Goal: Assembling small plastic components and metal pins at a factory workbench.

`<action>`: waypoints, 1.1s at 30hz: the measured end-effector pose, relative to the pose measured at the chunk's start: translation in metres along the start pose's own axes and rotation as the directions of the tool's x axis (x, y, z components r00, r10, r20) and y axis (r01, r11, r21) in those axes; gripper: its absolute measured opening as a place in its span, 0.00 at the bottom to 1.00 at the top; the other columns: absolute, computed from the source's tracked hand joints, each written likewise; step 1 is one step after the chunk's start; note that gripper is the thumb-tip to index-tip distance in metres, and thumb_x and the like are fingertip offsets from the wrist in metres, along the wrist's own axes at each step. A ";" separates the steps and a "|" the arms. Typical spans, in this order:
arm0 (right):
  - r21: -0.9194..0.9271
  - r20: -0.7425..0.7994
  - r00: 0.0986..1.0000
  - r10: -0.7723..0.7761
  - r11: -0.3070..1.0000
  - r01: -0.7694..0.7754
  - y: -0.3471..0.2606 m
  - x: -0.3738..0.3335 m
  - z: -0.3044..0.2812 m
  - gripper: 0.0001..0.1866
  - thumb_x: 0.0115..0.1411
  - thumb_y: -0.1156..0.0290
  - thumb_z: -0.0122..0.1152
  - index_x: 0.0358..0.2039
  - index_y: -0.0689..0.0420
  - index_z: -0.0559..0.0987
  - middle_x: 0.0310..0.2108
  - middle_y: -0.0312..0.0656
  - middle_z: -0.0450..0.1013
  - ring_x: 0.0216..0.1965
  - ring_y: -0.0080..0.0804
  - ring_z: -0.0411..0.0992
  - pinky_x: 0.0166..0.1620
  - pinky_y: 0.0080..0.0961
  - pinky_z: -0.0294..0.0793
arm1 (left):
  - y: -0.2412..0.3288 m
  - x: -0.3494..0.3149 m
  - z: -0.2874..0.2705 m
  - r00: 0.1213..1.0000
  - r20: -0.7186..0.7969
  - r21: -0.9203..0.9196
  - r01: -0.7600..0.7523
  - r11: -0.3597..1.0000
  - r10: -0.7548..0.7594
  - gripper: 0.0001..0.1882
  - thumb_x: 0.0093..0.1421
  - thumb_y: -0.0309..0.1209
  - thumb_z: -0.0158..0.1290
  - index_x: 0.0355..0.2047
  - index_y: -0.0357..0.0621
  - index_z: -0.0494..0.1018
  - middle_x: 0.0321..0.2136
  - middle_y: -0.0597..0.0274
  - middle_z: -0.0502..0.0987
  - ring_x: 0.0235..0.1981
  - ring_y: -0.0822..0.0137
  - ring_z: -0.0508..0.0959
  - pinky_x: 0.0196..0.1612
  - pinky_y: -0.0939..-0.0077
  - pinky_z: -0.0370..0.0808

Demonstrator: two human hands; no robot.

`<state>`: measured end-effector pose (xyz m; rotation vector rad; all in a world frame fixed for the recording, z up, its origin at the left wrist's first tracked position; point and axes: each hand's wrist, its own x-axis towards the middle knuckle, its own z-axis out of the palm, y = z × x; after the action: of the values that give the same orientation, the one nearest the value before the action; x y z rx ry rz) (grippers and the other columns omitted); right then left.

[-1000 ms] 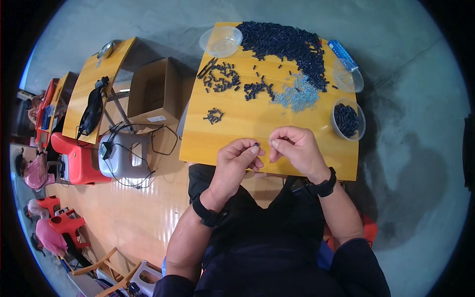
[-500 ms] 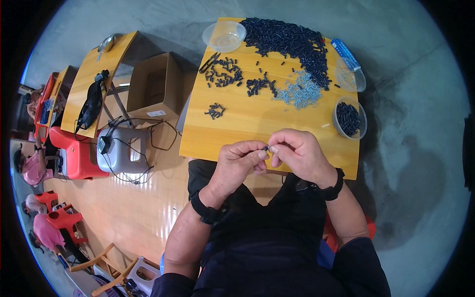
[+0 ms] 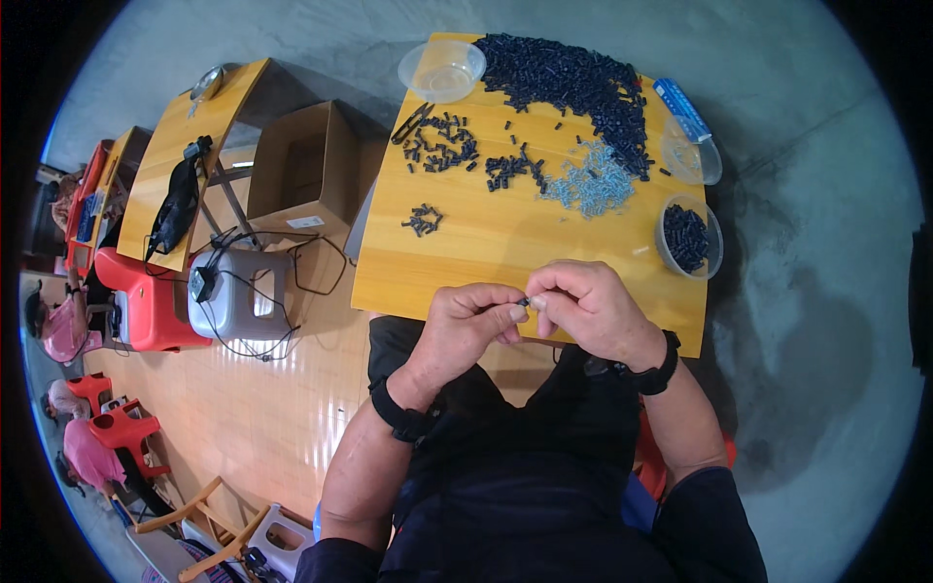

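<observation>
Over the near edge of the yellow wooden table [image 3: 496, 248], my two hands meet at the fingertips. My left hand [image 3: 468, 324] is closed in a pinch on a small black plastic piece [image 3: 524, 301]. Thumb and forefinger of my right hand [image 3: 590, 304] press together against the piece's other side; anything else between them is too small to make out. Beyond the hands lie a heap of small silver screw-like pins [image 3: 593, 185] and a large pile of similar black pieces [image 3: 564, 76]. Smaller groups of black pieces [image 3: 423, 220] lie to the left.
A clear tub [image 3: 717, 251] of black pieces stands at the table's right edge. Behind it are a clear lid [image 3: 705, 163] and a blue box [image 3: 682, 110]. An empty clear bowl [image 3: 442, 80] and dark snips [image 3: 412, 123] sit far left. A cardboard box [image 3: 303, 170] stands left of the table.
My fingertips have shifted slightly, and the black piece sits a little lower and further left between them. The piles on the table look the same.
</observation>
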<state>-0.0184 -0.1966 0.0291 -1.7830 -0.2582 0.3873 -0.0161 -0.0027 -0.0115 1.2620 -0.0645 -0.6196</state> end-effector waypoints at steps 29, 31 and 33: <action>-0.187 -0.177 0.965 -0.196 0.969 0.162 0.004 -0.002 0.015 0.02 0.56 0.79 0.56 0.30 0.62 0.77 0.21 0.44 0.71 0.21 0.31 0.72 0.24 0.24 0.69 | 0.007 -0.001 0.003 1.000 -0.026 -0.026 -0.012 1.000 0.012 0.06 0.62 0.24 0.52 0.37 0.32 0.76 0.26 0.62 0.78 0.25 0.75 0.78 0.30 0.83 0.76; -0.259 -0.177 0.949 -0.263 0.942 0.213 0.003 -0.003 0.016 0.02 0.55 0.80 0.56 0.31 0.62 0.76 0.22 0.46 0.71 0.22 0.37 0.72 0.25 0.27 0.69 | 0.006 -0.001 0.003 1.000 -0.024 -0.032 -0.013 0.999 0.012 0.06 0.62 0.23 0.52 0.37 0.32 0.76 0.27 0.62 0.78 0.25 0.75 0.78 0.30 0.83 0.76; -0.297 -0.188 0.926 -0.327 0.918 0.264 0.003 -0.003 0.018 0.03 0.55 0.80 0.57 0.31 0.62 0.76 0.23 0.46 0.72 0.23 0.38 0.72 0.26 0.28 0.70 | 0.006 -0.001 0.003 1.000 -0.020 -0.036 -0.013 0.999 0.013 0.06 0.62 0.23 0.52 0.37 0.32 0.76 0.27 0.62 0.78 0.25 0.75 0.78 0.30 0.83 0.76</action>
<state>-0.0278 -0.1826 0.0223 -1.9949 -0.4239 -0.0834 -0.0156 -0.0037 -0.0054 1.2311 -0.0452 -0.5949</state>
